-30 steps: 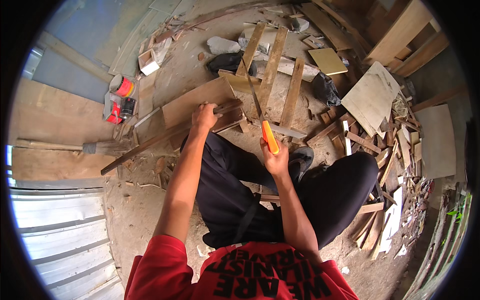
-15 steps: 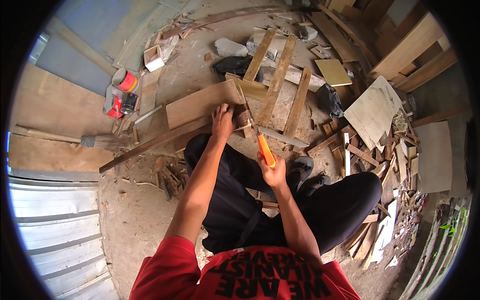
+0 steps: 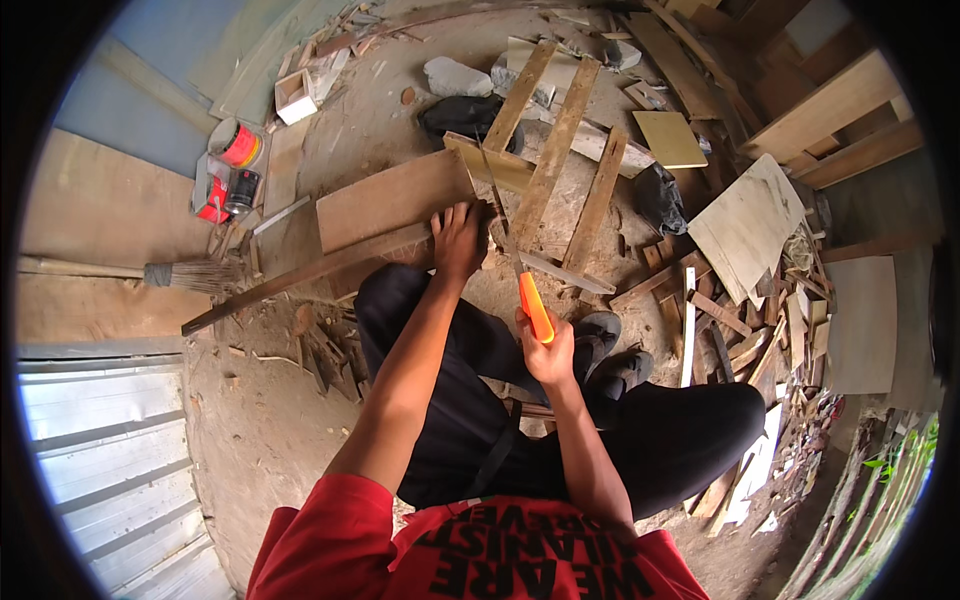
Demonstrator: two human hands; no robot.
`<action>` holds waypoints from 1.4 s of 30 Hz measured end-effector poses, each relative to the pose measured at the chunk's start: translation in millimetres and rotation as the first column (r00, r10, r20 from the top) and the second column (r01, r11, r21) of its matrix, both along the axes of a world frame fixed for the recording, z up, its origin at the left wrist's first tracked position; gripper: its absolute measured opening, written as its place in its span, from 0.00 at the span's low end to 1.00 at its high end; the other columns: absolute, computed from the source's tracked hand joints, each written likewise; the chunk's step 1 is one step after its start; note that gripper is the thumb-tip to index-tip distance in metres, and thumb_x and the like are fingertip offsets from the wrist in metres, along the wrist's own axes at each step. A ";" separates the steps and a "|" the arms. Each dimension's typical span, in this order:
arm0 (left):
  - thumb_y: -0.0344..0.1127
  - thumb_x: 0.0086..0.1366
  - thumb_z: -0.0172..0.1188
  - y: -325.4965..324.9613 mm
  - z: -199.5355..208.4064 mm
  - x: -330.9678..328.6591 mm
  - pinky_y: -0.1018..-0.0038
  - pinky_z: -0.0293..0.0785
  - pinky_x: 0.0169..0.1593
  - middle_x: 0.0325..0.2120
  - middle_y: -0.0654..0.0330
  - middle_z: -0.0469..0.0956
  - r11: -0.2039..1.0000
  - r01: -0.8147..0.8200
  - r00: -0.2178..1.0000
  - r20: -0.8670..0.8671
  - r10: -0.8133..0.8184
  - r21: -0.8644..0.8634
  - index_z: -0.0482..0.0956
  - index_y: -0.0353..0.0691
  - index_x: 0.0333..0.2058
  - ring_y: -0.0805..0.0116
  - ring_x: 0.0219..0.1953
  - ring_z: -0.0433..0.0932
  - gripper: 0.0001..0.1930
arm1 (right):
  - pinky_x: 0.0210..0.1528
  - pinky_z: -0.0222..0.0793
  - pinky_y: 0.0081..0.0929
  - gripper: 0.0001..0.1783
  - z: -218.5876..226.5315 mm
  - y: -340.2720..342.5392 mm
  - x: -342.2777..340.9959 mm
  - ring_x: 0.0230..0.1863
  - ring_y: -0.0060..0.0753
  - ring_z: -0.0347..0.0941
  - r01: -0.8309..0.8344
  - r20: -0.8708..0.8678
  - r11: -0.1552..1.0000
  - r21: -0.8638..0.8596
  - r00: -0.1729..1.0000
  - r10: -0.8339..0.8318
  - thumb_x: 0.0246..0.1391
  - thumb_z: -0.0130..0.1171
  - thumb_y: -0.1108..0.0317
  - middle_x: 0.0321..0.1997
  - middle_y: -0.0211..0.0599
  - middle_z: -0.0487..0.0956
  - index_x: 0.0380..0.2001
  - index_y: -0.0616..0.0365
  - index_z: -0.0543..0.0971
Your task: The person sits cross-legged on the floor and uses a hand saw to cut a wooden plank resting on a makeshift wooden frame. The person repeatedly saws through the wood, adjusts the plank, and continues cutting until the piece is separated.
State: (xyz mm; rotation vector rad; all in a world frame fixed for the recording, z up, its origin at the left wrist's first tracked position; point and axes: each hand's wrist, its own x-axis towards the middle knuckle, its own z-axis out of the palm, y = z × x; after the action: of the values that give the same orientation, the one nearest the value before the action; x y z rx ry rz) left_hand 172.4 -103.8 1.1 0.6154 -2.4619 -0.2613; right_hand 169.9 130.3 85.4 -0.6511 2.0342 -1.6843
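Note:
My right hand (image 3: 548,350) is closed round the orange handle (image 3: 536,308) of a handsaw. Its thin blade (image 3: 496,190) points away from me, passing just right of a wooden plank's end. That long brown plank (image 3: 300,275) runs from the left up to my legs. My left hand (image 3: 460,240) grips it near its right end, fingers bent over the wood close to the blade. Behind the plank, a wide brown board (image 3: 395,200) lies tilted. Whether the saw teeth touch the wood cannot be made out clearly.
Ahead lie several wooden slats (image 3: 555,150) joined like a frame. Wood offcuts (image 3: 740,320) heap up at the right beside a pale sheet (image 3: 745,228). Paint cans (image 3: 235,145) and a broom (image 3: 190,275) are at the left. My shoes (image 3: 600,335) rest near the saw.
The saw has been drawn slightly toward me, and more of its blade shows at the far end. My left hand has shifted a little right along the plank, its fingers more spread.

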 end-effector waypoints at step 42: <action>0.39 0.64 0.58 -2.4 -4.7 -6.0 0.54 0.64 0.57 0.41 0.59 0.71 0.989 -0.127 0.983 0.121 0.135 -0.073 0.76 0.45 0.51 0.59 0.47 0.72 0.17 | 0.19 0.62 0.29 0.07 17.9 90.2 58.7 0.14 0.28 0.67 -0.028 -0.137 0.978 0.206 0.989 0.057 0.53 0.63 0.74 0.14 0.37 0.70 0.24 0.63 0.75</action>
State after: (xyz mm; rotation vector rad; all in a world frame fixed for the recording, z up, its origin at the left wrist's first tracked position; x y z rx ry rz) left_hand 166.4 -106.2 -3.6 0.7840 -2.5255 -0.0923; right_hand 228.6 220.5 103.3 -0.7571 2.2378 -1.4161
